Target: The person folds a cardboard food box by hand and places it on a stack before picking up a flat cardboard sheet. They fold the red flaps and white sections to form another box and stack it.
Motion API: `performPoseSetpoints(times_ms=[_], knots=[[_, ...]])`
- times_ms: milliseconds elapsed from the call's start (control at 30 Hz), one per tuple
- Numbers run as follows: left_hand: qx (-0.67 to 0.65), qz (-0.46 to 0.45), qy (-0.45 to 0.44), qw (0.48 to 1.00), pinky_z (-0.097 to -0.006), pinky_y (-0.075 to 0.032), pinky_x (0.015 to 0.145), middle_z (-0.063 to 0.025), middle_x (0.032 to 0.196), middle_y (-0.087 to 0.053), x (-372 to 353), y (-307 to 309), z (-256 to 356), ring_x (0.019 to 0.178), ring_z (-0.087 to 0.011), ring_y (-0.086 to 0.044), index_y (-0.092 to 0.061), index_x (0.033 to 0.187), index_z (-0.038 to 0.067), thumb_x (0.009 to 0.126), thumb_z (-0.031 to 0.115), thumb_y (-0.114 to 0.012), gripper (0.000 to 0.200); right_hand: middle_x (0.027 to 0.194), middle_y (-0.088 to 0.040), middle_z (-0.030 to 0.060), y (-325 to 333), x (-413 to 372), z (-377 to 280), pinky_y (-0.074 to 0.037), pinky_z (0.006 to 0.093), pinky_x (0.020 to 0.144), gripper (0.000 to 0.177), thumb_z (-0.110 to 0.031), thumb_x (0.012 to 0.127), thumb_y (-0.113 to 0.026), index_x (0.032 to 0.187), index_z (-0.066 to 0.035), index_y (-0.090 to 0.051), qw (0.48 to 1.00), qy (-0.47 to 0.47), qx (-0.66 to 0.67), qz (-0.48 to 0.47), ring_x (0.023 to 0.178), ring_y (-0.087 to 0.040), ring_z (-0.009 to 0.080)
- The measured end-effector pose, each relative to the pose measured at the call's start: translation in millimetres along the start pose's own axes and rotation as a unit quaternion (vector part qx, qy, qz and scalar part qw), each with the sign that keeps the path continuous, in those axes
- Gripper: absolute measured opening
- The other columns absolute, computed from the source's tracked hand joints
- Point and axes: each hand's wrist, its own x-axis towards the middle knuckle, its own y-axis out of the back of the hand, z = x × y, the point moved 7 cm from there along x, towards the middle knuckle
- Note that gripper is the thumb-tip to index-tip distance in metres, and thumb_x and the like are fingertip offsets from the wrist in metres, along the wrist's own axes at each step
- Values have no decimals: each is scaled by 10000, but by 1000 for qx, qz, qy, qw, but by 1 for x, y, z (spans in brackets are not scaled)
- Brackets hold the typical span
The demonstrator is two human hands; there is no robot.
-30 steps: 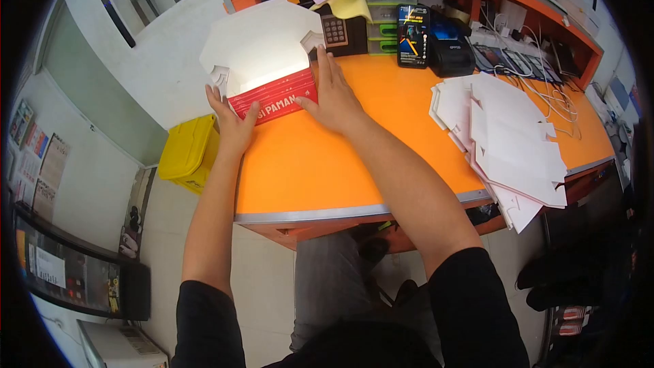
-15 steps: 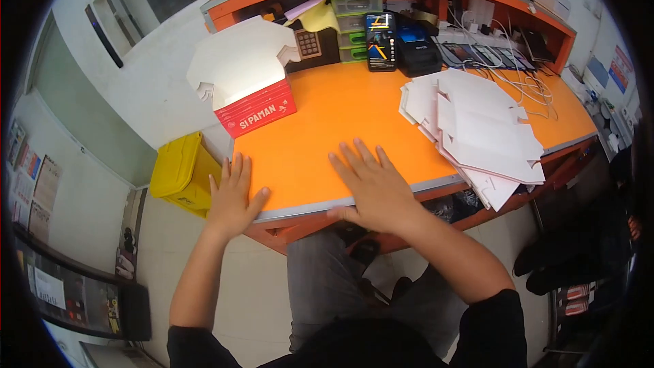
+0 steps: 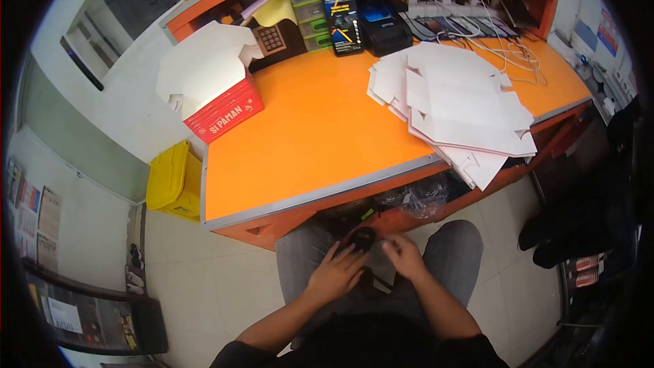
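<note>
Both hands are off the counter and over my lap. My left hand (image 3: 336, 274) has its fingers stretched out over my left thigh, close to a dark rounded shape (image 3: 361, 238) that I cannot identify. Beside it, my right hand (image 3: 407, 259) hovers by the inside of my right knee, fingers loosely bent and apart, with nothing visible in them. On the orange counter (image 3: 300, 123), a red carton box (image 3: 228, 110) marked "SI PAMAN" stands at the left with its white lid up. Flat white box blanks (image 3: 466, 99) lie stacked at the right, partly over the front edge.
At the back stand a phone (image 3: 343, 25), a black device (image 3: 385, 31), green-edged drawers (image 3: 313, 10) and a calculator (image 3: 270, 39). White cables (image 3: 521, 61) run over several phones. A yellow bin (image 3: 174, 180) is left of the counter, and clear plastic (image 3: 424, 197) sits beneath it.
My hands have left the counter's front edge and drawn back to my lap, closer together. The view has shifted, so the counter and its contents appear further left. The boxes have not moved.
</note>
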Motion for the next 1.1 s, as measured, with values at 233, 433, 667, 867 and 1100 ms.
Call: performPoseSetpoints(times_ms=[233,433,667,867,1100], knots=[[18,-84,61,994,-562,-441,1024,-212,1256,-645,49,-121,-41,1235,-360,-598,-624,1227,35,872,143,-640,371,1096,-702,184,-11,42,80,-547,395,854,366,-329,994,-651,1150,1,-677,990,-125,-5,61,961,-704,316],[81,-293,97,948,-558,-425,1040,-216,1287,-652,54,-211,-64,1223,-353,-614,-640,1247,12,854,130,-635,410,1151,-687,236,-47,72,93,-545,470,903,350,-338,958,-671,1099,-19,-696,989,-81,-123,-24,1058,-670,413],[25,-244,73,967,-530,-443,1059,-195,1301,-642,89,-214,-79,1223,-363,-603,-642,1277,62,868,161,-653,421,1222,-674,233,-49,94,82,-511,494,980,398,-329,941,-690,1223,-48,-673,968,59,-119,-211,1165,-628,417],[-49,83,67,993,-476,-474,994,-146,1156,-687,49,22,-45,1121,-371,-635,-661,1265,67,885,184,-708,400,1220,-678,233,150,58,61,-512,488,959,344,-231,925,-720,1199,-26,-684,943,-205,-256,54,1129,-643,420],[3,157,473,867,-508,-498,921,-208,1071,-682,-272,-19,-82,1041,-408,-648,-660,1158,-5,879,28,-573,294,1255,-651,254,188,-271,283,-479,476,1027,333,-132,1017,-519,1290,28,-619,857,-311,-284,297,1189,-608,435]])
